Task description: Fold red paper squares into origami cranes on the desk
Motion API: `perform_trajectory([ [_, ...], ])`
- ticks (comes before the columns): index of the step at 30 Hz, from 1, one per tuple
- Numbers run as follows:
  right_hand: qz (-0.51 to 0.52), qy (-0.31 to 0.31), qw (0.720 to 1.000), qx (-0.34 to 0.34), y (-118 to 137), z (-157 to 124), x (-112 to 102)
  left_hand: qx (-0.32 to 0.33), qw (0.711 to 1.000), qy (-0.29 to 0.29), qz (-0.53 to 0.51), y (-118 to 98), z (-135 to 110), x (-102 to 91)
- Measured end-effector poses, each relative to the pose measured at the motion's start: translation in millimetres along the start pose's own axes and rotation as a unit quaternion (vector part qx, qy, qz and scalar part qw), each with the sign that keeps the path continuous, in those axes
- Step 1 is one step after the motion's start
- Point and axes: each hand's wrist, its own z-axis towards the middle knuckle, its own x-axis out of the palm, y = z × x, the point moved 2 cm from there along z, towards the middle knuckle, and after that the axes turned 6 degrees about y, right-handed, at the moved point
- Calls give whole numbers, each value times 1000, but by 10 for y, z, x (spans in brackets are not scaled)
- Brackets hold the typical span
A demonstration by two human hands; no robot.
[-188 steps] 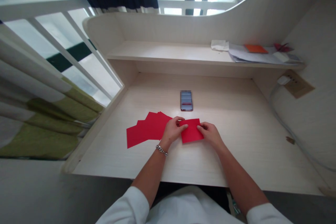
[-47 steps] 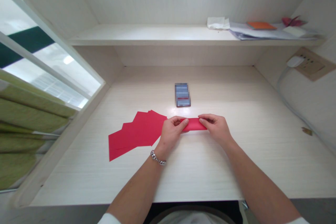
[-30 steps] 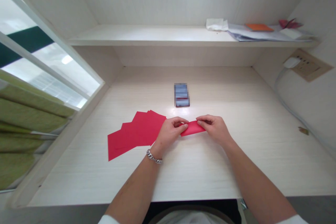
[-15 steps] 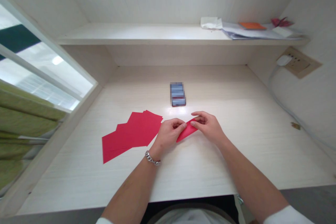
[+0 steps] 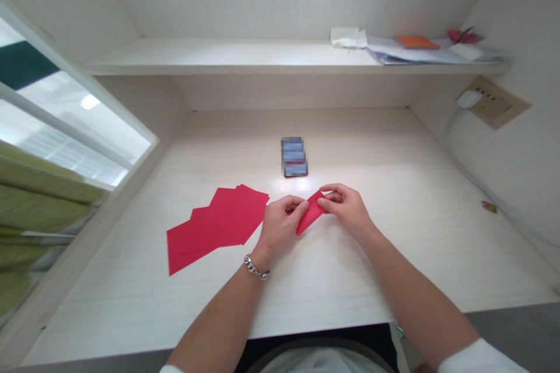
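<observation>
A narrow folded piece of red paper is held between both hands, slanting up to the right just above or on the desk. My left hand pinches its left side, thumb on top and fingers curled behind. The thumb of my right hand presses near its upper right end, with the fingers at the back edge. Fingers partly hide the paper. To the left of my left hand lie several overlapping sheets of red paper, fanned out flat.
A phone with a blurred screen lies beyond my hands on the pale desk. Papers, an orange pad and a red folded paper shape sit on the shelf. A cable hangs from the wall socket at right.
The folded paper has turned steeper and shows more of its face between the hands. My right fingers have shifted slightly along its upper edge. The view has moved a little.
</observation>
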Motion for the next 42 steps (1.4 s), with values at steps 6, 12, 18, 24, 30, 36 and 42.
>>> perform_trajectory([
  [6, 13, -40, 999, -14, 5, 9, -3, -21, 999, 33, -33, 4, 6, 14],
  [12, -78, 11, 997, -23, 40, -25, -29, -31, 995, 78, -59, 53, 18, 43],
  [18, -56, 20, 998, -11, 56, -58, 23, -20, 997, 44, -57, 25, -3, 54],
  [24, 62, -8, 997, 48, -11, -29, 86, -11, 996, -29, -81, 37, 0, 37],
  [30, 83, -43, 995, 19, -1, -34, 104, -21, 992, -46, -114, 75, -4, 95],
  [36, 76, -67, 995, -7, -10, -36, 121, -31, 989, -30, -142, 85, -6, 125],
  [42, 63, -66, 996, -25, -44, -21, 118, -42, 988, -32, -146, 85, -8, 125],
])
